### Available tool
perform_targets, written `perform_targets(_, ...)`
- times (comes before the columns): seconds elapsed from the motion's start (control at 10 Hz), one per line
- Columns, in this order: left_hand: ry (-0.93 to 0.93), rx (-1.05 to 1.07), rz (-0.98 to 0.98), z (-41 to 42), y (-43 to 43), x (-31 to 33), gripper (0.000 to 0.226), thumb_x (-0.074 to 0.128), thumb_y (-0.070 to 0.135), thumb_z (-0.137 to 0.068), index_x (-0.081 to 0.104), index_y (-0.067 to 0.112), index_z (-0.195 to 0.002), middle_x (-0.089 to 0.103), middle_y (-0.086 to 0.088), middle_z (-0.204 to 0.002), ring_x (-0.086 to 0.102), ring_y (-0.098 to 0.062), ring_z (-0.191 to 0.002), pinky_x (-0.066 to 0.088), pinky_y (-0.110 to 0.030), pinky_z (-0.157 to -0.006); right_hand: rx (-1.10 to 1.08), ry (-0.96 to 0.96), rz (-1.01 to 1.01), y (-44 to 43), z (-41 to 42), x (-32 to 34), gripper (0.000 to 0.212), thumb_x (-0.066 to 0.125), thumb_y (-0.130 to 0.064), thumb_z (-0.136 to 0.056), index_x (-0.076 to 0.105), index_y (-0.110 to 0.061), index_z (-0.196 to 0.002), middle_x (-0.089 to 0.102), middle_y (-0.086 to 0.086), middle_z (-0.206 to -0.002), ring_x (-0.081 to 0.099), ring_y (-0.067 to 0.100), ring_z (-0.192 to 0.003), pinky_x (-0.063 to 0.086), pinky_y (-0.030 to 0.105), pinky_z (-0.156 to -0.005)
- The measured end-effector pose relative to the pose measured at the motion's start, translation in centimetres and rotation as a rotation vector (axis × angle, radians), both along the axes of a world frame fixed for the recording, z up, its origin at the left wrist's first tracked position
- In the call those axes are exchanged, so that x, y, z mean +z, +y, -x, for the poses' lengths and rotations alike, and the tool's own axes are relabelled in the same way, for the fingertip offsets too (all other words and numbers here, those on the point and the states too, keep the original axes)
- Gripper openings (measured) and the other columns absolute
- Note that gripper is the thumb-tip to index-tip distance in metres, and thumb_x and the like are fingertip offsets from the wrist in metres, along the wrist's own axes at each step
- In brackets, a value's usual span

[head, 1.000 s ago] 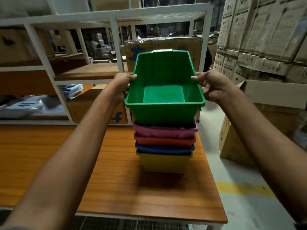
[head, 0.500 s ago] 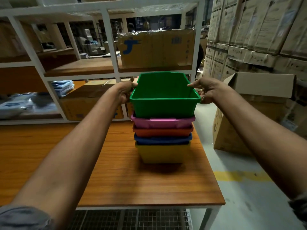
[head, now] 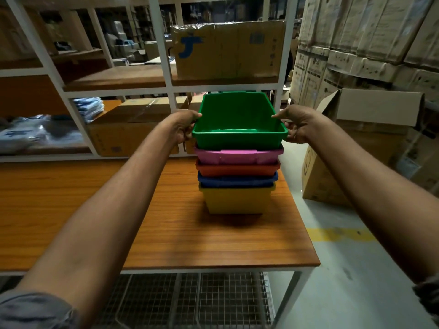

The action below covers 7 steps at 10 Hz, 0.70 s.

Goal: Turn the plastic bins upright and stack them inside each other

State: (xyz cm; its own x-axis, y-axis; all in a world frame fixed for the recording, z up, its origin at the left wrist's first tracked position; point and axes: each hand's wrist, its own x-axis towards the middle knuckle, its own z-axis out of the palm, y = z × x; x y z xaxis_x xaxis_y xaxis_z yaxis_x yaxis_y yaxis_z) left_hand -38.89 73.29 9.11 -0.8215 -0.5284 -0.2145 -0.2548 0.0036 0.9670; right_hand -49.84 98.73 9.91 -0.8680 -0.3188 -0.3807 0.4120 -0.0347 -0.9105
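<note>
Nesting looked close to finished: a green rectangular plastic bin (head: 235, 115) sat upright on top of the stack, its walls sunk into a pink plastic bin (head: 238, 156). Under that came an orange-red plastic bin (head: 237, 169), a blue plastic bin (head: 237, 181) and a yellow plastic bin (head: 237, 201) at the bottom, all standing near the right end of an orange-brown wooden table (head: 202, 243). The left hand (head: 184, 125) clamped the green bin's left rim, thumb over the top and fingers curled beneath the lip. The right hand (head: 295, 125) gripped the right rim likewise, with one finger lying along the top edge. Whether the green bin was fully seated I could not tell, as more of its wall showed than of those below. To do this step well, I judged that both hands should press down evenly on the two rims, holding the bin level so no corner jammed against the pink walls. They should then release outward without dragging the stack, which stood close to the table's right edge. Slipping the fingers from under the lip first would spare them a pinch. Behind stood a white metal shelving frame (head: 159, 43) holding a brown cardboard box (head: 228, 51), and an open cardboard carton (head: 356, 148) rested on the floor to the right
</note>
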Motion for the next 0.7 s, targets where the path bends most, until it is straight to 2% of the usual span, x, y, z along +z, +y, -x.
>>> perform_targets(0.1, 0.069, 0.029, -0.002, -1.3, 0.6, -0.8, 0.022, 0.055, 0.018, -0.104, 0.065, 0.017, -0.124, 0.067, 0.000, -0.106, 0.064, -0.010, -0.099, 0.053, -0.030, -0.098, -0.045, 0.111, -0.050, -0.2, -1.4, -0.8, 0.023, 0.059, -0.004, -0.096, 0.062, -0.010, -0.118, 0.072, 0.005, -0.113, 0.074, 0.013, -0.099, 0.061, 0.026, -0.088)
perform_targets(0.2, 0.103, 0.031, -0.016, -2.1, 1.0, -1.2, 0.026, 0.055, 0.017, -0.104, 0.063, 0.016, -0.129, 0.068, 0.000, -0.108, 0.065, -0.009, -0.096, 0.055, -0.026, -0.088, -0.079, 0.149, -0.050, -0.3, -2.5, -1.5, 0.016, 0.058, -0.003, -0.095, 0.061, -0.012, -0.109, 0.071, 0.003, -0.108, 0.071, 0.011, -0.097, 0.057, 0.020, -0.081)
perform_targets(0.3, 0.151, 0.036, -0.080, -3.1, 1.2, -2.1, 0.029, 0.059, 0.017, -0.103, 0.060, 0.015, -0.132, 0.068, -0.005, -0.121, 0.068, -0.012, -0.103, 0.060, -0.022, -0.072, -0.134, 0.258, -0.097, -0.1, -3.4, -2.4, 0.022, 0.061, -0.003, -0.093, 0.062, -0.015, -0.111, 0.070, -0.001, -0.103, 0.067, 0.010, -0.097, 0.050, 0.023, -0.070)
perform_targets(0.4, 0.188, 0.053, -0.094, -4.1, 1.4, -2.5, 0.030, 0.061, 0.018, -0.102, 0.060, 0.015, -0.132, 0.068, -0.006, -0.123, 0.070, -0.014, -0.102, 0.058, -0.021, -0.065, -0.156, 0.306, -0.108, 0.2, -3.6, -2.9, 0.018, 0.063, -0.005, -0.094, 0.061, -0.017, -0.107, 0.068, -0.004, -0.098, 0.066, 0.007, -0.094, 0.049, 0.026, -0.071)
perform_targets(0.5, 0.222, 0.050, -0.068, -5.3, 1.7, -2.9, 0.030, 0.061, 0.020, -0.103, 0.060, 0.015, -0.132, 0.068, -0.003, -0.120, 0.068, -0.010, -0.096, 0.058, -0.018, -0.061, -0.187, 0.399, -0.128, 0.8, -3.9, -3.1, 0.026, 0.068, -0.011, -0.094, 0.060, -0.017, -0.118, 0.063, -0.006, -0.101, 0.060, 0.006, -0.092, 0.050, 0.031, -0.080)
perform_targets(0.6, 0.247, 0.056, -0.039, -6.8, 2.2, -2.7, 0.029, 0.060, 0.021, -0.103, 0.061, 0.015, -0.132, 0.066, 0.001, -0.119, 0.066, -0.007, -0.096, 0.057, -0.017, -0.059, -0.220, 0.495, -0.150, 0.8, -4.6, -3.0, 0.034, 0.070, -0.015, -0.093, 0.060, -0.016, -0.126, 0.061, -0.006, -0.103, 0.057, 0.004, -0.090, 0.051, 0.028, -0.079)
perform_targets(0.7, 0.283, 0.159, 0.063, -8.2, 2.4, -2.7, 0.027, 0.063, 0.020, -0.102, 0.064, 0.017, -0.128, 0.065, 0.002, -0.122, 0.063, -0.015, -0.115, 0.054, -0.027, -0.078, -0.293, 0.679, -0.205, 0.6, -4.9, -3.0, 0.038, 0.074, -0.017, -0.088, 0.064, -0.017, -0.125, 0.065, -0.002, -0.111, 0.063, 0.010, -0.100, 0.056, 0.029, -0.082)
